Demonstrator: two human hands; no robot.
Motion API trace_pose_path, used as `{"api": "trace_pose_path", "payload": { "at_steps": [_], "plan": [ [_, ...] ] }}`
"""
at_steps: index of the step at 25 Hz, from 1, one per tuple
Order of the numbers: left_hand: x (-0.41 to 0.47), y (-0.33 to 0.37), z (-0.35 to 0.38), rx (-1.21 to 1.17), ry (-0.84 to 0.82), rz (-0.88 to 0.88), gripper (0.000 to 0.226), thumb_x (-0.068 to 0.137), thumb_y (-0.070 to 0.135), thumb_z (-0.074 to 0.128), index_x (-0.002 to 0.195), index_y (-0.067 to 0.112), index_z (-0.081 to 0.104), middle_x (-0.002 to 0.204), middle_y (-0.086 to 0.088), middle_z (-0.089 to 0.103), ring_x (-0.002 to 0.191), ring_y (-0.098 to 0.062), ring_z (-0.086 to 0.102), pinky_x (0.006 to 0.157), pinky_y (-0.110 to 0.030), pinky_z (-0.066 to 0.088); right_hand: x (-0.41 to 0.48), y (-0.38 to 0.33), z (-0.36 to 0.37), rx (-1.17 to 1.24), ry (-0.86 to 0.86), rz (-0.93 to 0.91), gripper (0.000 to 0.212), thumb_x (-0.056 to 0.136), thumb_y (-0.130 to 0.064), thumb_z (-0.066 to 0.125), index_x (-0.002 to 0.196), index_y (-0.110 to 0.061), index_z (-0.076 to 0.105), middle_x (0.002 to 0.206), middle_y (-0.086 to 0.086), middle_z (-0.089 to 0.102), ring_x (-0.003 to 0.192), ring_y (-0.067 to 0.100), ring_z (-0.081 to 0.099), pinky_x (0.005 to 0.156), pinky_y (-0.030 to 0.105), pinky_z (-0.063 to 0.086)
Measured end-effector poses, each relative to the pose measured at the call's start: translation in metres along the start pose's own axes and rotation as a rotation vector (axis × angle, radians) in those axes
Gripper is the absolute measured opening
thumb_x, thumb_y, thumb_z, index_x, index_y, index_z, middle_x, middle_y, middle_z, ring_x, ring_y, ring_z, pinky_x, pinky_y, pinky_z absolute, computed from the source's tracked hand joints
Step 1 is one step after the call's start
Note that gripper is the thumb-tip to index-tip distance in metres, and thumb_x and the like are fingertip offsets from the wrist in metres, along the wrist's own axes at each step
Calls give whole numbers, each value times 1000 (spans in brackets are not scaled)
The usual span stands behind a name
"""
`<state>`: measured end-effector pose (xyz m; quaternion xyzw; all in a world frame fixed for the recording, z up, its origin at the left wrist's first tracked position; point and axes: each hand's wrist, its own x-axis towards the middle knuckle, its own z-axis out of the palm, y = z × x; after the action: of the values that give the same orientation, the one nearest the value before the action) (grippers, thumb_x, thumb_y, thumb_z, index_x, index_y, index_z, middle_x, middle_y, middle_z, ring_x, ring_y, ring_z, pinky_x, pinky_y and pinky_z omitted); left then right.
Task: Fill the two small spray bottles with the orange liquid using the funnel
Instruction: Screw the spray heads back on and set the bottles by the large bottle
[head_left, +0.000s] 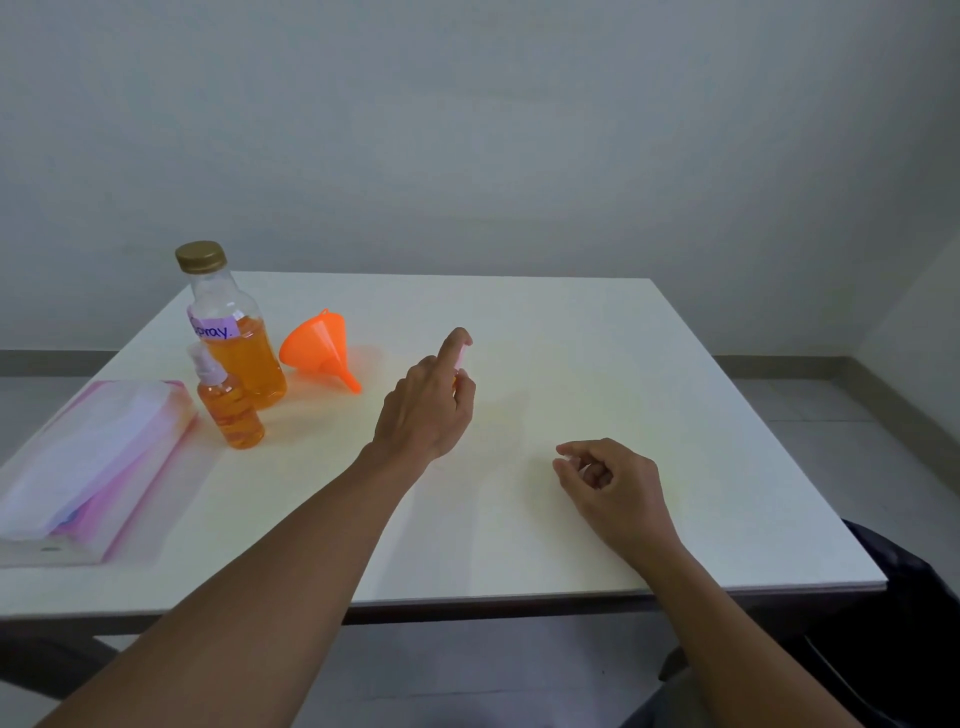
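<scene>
A small spray bottle (459, 364), mostly hidden, is clasped in the left hand (426, 410) above mid-table, index finger on its top. The right hand (613, 480) is loosely curled, possibly pinching something pale. A filled orange spray bottle (228, 402), the labelled bottle (236, 332) and the funnel (319, 345) are grouped at the left of the table (571, 364)

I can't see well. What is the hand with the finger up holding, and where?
The left hand wraps the body of a small spray bottle, forefinger on its top. The right hand is curled, apparently holding nothing.
</scene>
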<state>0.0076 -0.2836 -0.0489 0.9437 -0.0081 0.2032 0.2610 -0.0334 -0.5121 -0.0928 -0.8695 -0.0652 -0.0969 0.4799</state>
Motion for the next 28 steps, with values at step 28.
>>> {"api": "trace_pose_path", "payload": {
  "at_steps": [28],
  "plan": [
    [-35,-26,-41,-491,-183,-45,30,91,37,67,118,34,56,103,11,63,88,-10,59,71,-18,43,72,-123,8,74,-213,-195,27,88,-6,77,112,-17,78,100,-5,78,92,11,74,85,26,61]
  ]
}}
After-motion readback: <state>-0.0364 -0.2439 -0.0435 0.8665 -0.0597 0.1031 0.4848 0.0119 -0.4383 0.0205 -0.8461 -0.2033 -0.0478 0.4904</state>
